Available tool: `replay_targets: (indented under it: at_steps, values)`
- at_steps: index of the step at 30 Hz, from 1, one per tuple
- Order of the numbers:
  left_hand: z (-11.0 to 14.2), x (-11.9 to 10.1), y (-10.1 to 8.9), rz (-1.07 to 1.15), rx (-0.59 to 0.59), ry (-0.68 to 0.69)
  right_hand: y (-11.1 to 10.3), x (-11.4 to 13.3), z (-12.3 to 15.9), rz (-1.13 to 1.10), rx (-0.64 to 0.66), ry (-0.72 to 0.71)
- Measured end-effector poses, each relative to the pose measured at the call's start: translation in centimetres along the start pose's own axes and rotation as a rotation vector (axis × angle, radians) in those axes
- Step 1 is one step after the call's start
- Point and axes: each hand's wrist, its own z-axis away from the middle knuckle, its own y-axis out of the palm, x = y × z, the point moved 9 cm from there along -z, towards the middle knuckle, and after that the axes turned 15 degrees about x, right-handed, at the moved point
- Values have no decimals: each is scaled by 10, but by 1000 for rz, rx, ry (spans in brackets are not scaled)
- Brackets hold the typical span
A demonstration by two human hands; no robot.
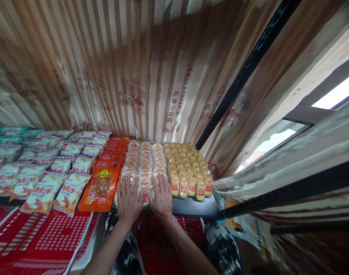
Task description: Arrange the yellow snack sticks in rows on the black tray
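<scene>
Rows of round, clear-wrapped snack cakes (pixel 146 164) run back along the dark shelf (pixel 188 206). On the near end of these rows lie both my hands, side by side. My left hand (pixel 129 198) rests on the left row with its fingers stretched forward. Over the right row, my right hand (pixel 162 195) lies in the same way, fingers straight. Between the two hands the front wrapped cakes of the middle row show. The cakes under my palms are hidden.
Orange snack bags (pixel 101 185) lie left of the cakes, then white snack bags (pixel 42 191). Small yellow wrapped cakes (pixel 191 168) stand to the right. Red baskets (pixel 42 240) sit below the shelf. A black post (pixel 237 88) rises before the striped curtain (pixel 151 76).
</scene>
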Motion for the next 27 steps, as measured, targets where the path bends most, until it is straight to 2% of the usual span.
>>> replay_targets:
  at_steps: [27]
  values:
    - [-5,3,12,-11,-10,30,-2,0,-3,-3,4,48]
